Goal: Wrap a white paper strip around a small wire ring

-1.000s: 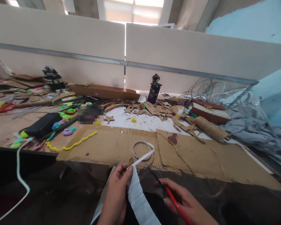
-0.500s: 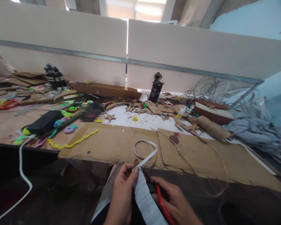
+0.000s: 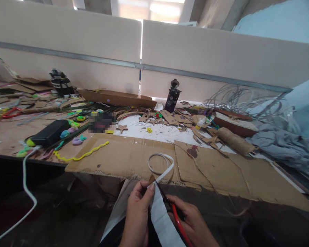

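Note:
My left hand (image 3: 138, 212) pinches the top edge of a white paper sheet (image 3: 163, 223) between thumb and fingers, at the bottom centre of the head view. A thin white strip (image 3: 161, 164) curls up from the sheet in a loop above the cardboard. My right hand (image 3: 193, 221) grips red-handled scissors (image 3: 176, 219), whose dark blades (image 3: 161, 193) meet the paper just right of my left thumb.
A flat cardboard sheet (image 3: 221, 171) covers the desk's near edge. Behind it lie a yellow pipe cleaner (image 3: 79, 156), a black box (image 3: 50, 133), cardboard stars and scraps (image 3: 154, 121), a dark bottle (image 3: 173, 96), a twine roll (image 3: 233, 140), grey cloth (image 3: 283, 145). A white cable (image 3: 25, 181) hangs left.
My right hand has brought the scissors up and left, from apart from the sheet to blades on its edge beside my left thumb. The left hand keeps its pinch.

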`<state>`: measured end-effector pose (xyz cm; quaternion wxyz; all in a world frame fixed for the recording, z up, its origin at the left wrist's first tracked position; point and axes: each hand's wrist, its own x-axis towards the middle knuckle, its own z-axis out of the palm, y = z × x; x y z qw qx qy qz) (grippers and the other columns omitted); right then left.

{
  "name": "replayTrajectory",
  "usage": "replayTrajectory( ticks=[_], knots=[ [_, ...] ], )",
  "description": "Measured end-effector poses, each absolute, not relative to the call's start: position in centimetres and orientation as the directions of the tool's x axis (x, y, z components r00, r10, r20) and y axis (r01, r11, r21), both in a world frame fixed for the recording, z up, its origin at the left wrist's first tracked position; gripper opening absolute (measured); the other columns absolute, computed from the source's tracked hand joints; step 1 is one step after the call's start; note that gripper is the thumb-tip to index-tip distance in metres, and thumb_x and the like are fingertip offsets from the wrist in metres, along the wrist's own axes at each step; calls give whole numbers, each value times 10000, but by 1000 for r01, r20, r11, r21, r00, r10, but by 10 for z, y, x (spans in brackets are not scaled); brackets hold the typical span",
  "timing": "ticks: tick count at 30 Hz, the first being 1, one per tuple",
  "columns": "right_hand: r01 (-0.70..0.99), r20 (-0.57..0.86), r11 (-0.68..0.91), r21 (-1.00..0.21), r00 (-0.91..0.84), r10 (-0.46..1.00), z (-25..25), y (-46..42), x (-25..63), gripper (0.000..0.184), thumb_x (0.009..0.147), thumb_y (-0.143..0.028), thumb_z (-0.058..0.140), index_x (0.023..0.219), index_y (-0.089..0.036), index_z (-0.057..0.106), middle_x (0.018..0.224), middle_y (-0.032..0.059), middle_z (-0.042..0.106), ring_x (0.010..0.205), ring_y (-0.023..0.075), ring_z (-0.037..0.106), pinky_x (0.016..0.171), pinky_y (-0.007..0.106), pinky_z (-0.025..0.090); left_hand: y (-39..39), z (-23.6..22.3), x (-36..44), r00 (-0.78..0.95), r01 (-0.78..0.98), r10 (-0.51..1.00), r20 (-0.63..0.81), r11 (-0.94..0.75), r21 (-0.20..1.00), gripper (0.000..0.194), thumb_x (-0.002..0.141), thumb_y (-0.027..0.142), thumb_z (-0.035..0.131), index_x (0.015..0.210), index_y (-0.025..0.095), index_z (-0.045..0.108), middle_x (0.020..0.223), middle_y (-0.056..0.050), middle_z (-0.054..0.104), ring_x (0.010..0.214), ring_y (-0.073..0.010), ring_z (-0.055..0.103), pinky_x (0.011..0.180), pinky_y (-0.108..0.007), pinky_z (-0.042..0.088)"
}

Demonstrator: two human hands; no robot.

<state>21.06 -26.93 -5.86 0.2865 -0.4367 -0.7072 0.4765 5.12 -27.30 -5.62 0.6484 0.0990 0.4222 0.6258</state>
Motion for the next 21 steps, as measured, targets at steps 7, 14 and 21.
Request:
replayTrajectory(
  ticks=[7,14,21],
  knots=[
    [379,19,202,-903,-435,900,-57,-269,209,340,889,-384,581,1141,-211,727,1100,106,775,973,268,733,857,312,569,-274,-58,52,-146,-736,898,-416,182,652,338,614,335,886,749,191,611,639,42,622,562,-116,534,536,-216,448],
    [358,47,219,-908,-432,901,-65,-270,210,377,887,-397,590,1208,-241,711,1142,94,767,1003,278,731,864,313,579,-273,-60,53,-152,-738,900,-409,172,653,351,605,359,896,740,184,623,632,38,626,559,-110,529,533,-212,445],
    [336,75,250,-908,-457,886,-72,-271,209,367,888,-358,563,1201,-224,701,1092,92,778,961,255,746,851,282,576,-273,-60,53,-139,-765,895,-423,174,620,352,591,347,905,722,179,624,617,38,628,557,-107,523,528,-210,441]
  ],
)
